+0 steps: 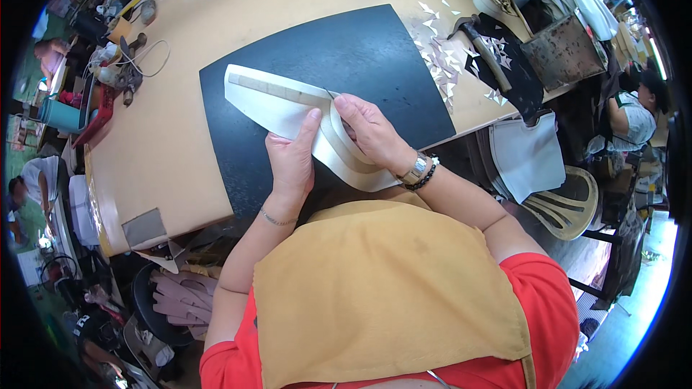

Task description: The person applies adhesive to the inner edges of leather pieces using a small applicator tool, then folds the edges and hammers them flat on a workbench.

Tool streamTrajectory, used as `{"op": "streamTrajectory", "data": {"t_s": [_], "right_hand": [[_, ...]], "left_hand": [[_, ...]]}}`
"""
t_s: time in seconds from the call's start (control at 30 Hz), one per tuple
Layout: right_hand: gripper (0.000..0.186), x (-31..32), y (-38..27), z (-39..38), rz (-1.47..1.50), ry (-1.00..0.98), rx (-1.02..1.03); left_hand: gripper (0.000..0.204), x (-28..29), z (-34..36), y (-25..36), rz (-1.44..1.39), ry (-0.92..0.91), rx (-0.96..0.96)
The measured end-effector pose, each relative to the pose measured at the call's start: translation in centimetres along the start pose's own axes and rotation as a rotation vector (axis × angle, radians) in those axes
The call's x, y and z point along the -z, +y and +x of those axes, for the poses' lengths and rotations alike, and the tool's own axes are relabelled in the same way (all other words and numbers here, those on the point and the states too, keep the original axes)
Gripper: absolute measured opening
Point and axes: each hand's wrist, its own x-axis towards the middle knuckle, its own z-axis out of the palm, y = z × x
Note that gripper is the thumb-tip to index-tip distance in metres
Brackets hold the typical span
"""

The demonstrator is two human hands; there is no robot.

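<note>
Both hands hold one white sheet-like piece (249, 104), perhaps leather, with a tan strip running along its edge. My left hand (290, 162) pinches the near edge, thumb on top. Closed on the strip side, my right hand (369, 130) bends the piece into a curve, and its right end hangs down toward my apron (389, 281). A thin dark tip shows beside my right thumb; I cannot tell what it belongs to. Beneath the hands lies a black mat (310, 47) on the tan table (158, 166).
Right of the mat lie pale triangular scraps (436, 57) and a hammer (486, 54) on a dark sheet. A rusty metal box (564, 52) stands at the right edge. Tools and a red tray (99, 115) sit at left. A plastic chair (569, 205) stands right; people work around.
</note>
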Motion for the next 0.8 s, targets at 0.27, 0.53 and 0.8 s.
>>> {"op": "streamTrajectory", "data": {"t_s": [0.27, 0.53, 0.8], "right_hand": [[0.038, 4.3, -2.7, 1.0, -0.111, 0.260, -0.113], [0.038, 7.3, -2.4, 2.3, -1.388, 0.312, 0.310], [0.037, 16.7, -4.2, 1.1, -1.511, 0.737, 0.197]], "left_hand": [[0.042, 3.8, 3.0, 1.3, -0.404, 0.124, 0.248], [0.042, 4.6, 2.8, 2.8, 0.104, -0.073, 0.212], [0.040, 6.2, 2.6, 3.5, 0.154, -0.085, 0.192]]}}
